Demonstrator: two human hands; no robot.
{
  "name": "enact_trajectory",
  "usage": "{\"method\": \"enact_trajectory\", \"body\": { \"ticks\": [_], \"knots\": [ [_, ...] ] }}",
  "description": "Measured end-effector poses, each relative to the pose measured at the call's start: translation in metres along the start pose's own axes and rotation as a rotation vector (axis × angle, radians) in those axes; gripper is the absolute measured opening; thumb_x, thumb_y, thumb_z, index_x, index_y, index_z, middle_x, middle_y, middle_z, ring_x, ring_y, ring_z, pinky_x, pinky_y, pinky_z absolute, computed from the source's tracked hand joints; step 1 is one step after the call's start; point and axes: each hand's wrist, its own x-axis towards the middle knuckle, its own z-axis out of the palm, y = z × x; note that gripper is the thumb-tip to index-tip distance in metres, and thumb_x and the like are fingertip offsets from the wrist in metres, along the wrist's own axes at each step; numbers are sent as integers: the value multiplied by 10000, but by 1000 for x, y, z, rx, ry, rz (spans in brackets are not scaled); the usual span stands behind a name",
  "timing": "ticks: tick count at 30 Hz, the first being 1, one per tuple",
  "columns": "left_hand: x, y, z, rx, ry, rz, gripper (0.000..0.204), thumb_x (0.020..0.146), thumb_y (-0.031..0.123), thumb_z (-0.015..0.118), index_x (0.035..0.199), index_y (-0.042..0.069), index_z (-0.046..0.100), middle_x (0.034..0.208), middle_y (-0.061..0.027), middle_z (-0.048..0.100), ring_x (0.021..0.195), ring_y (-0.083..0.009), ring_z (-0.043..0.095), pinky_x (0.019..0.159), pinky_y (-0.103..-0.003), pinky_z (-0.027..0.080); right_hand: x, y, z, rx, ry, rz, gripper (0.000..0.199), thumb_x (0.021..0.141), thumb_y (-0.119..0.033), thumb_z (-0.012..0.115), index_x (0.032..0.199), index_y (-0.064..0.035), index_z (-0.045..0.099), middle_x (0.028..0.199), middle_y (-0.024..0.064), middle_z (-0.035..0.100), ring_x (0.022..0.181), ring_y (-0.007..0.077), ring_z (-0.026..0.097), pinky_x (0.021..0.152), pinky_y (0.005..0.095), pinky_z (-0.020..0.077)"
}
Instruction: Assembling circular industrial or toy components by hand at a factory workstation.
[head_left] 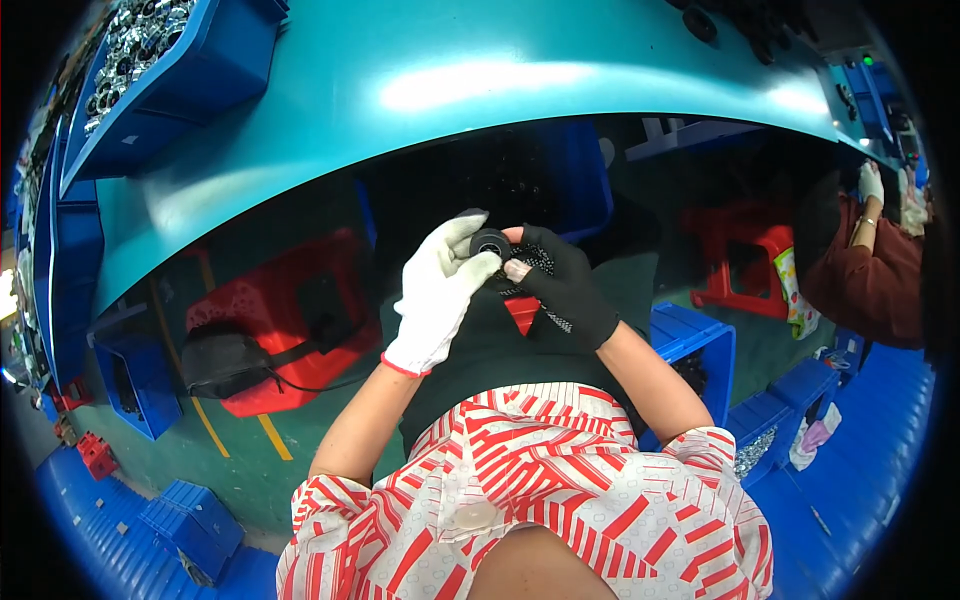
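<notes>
A small round black part [489, 241], wheel-like with a pale mark at its centre, is held between both hands above my lap. My left hand [440, 285], in a white glove with a red cuff edge, pinches it from the left, thumb on its lower side. From the right, my right hand [568, 283], in a black glove with bare fingertips, closes its thumb and fingers on the same part. The underside of the part is hidden by my fingers. Black cloth with white dots shows at the palm side of the right glove.
The turquoise table [330, 130] curves ahead, with a blue bin [215, 75] of shiny metal parts at far left and black round parts [700, 25] at far right. A black bag [228, 362] rests on a red stool [340, 372]. A co-worker [870, 270] sits at right.
</notes>
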Motion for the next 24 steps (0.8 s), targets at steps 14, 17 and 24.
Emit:
{"method": "enact_trajectory", "body": {
  "ticks": [14,17,24],
  "knots": [
    [-6,12,-3,251,-166,-11,573,784,-42,641,1319,-45,437,1130,-141,619,946,-149,623,838,-248,493,8,-21,-14,-77,-201,178,227,916,-188,589,1054,-20,656,887,67,600,839,146,602,725,272,475],
    [1,7,-4,104,-139,-137,570,788,-29,639,1313,-68,421,1101,-152,614,931,-146,621,806,-240,501,10,-14,-16,-244,-169,-22,279,897,-168,609,1139,-29,611,964,84,590,864,173,603,730,274,479],
    [0,5,-1,-71,-132,-144,442,849,24,589,1261,-73,463,1084,-156,599,917,-163,631,791,-258,536,2,-17,-7,-766,-137,-369,522,758,-119,716,1243,-84,526,1149,124,523,959,270,581,767,335,502]
  ]
}}
